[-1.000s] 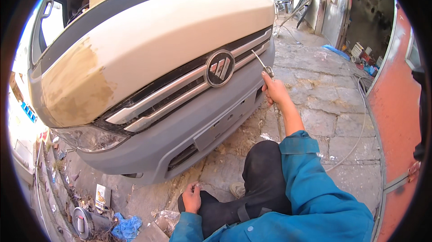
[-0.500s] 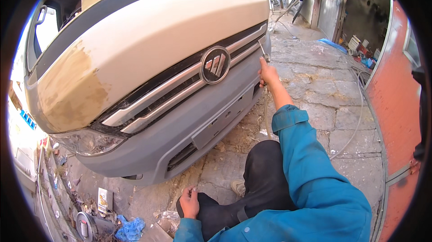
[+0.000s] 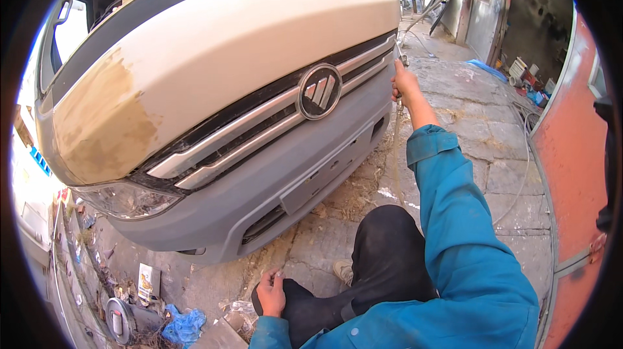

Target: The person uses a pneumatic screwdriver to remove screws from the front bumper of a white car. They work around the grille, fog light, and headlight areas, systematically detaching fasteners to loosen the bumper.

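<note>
Head view: the right hand (image 3: 403, 83) clenches a thin metal tool (image 3: 397, 50) at the cream van's chrome grille (image 3: 259, 131) corner, steadied while the released left hand (image 3: 271, 292) braces on the black-trousered knee (image 3: 305, 307) below it.

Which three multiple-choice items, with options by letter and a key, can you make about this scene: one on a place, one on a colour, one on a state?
1. Where is the right hand?
A. at the end of the grille, by the vehicle's corner
B. on the headlight
C. on the ground

2. What colour is the sleeve?
A. red
B. teal blue
C. white

3. How is the left hand?
A. raised to the bonnet
B. holding a hammer
C. resting low on the dark-trousered knee

Key: 1 A, the hand meets the grille's far end; 2 B, the jacket arm is teal blue; 3 C, the hand lies on the leg, with nothing seen in it.
</note>
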A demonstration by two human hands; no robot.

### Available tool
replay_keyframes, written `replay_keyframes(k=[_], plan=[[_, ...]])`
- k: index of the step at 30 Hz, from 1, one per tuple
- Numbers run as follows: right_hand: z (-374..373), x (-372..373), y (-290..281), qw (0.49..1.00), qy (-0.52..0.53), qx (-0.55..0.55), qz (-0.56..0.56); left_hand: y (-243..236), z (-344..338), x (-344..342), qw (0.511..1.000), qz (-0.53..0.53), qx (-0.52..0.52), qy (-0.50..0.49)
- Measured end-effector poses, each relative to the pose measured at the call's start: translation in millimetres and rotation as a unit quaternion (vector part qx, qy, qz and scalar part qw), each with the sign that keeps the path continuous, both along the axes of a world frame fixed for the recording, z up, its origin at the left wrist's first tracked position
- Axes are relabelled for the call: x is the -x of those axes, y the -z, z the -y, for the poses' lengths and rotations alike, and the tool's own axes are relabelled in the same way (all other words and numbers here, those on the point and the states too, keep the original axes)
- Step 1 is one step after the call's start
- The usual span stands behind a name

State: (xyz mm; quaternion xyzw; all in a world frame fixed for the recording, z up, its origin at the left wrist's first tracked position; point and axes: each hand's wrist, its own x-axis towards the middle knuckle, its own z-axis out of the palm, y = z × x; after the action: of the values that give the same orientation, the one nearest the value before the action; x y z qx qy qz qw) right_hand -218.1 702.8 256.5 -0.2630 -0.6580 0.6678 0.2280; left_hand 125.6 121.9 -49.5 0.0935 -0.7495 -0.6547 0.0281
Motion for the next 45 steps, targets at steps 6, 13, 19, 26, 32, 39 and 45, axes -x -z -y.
replay_keyframes(k=[6, 13, 19, 26, 32, 39, 45], plan=[[-21.1, 7.7, -31.1, 0.999, -0.031, -0.034, 0.016, -2.7, -1.1, -1.0, 1.000, 0.008, 0.019, 0.000], [-43.4, 12.3, -49.1, 0.996, -0.023, -0.064, 0.065, -5.9, -4.6, -3.3, 1.000, 0.003, 0.029, 0.000], [-55.5, 16.2, -59.8, 0.992, -0.040, -0.087, 0.079, -5.3, -2.9, -8.2, 1.000, -0.011, 0.015, -0.005], [-56.6, 9.6, -50.4, 0.985, -0.053, -0.115, 0.118, -2.5, 1.3, -10.2, 1.000, -0.010, 0.018, -0.012], [-51.0, -4.7, -2.0, 0.979, -0.072, -0.101, 0.165, 1.0, 2.6, -12.2, 1.000, -0.019, 0.008, -0.019], [-31.5, -32.4, 35.6, 0.968, -0.116, -0.107, 0.195, -1.9, 1.1, -14.0, 1.000, -0.022, -0.002, -0.017], [-22.3, -57.1, 38.3, 0.959, -0.156, -0.129, 0.199, -6.8, -0.3, -15.2, 1.000, -0.025, 0.003, -0.019]])
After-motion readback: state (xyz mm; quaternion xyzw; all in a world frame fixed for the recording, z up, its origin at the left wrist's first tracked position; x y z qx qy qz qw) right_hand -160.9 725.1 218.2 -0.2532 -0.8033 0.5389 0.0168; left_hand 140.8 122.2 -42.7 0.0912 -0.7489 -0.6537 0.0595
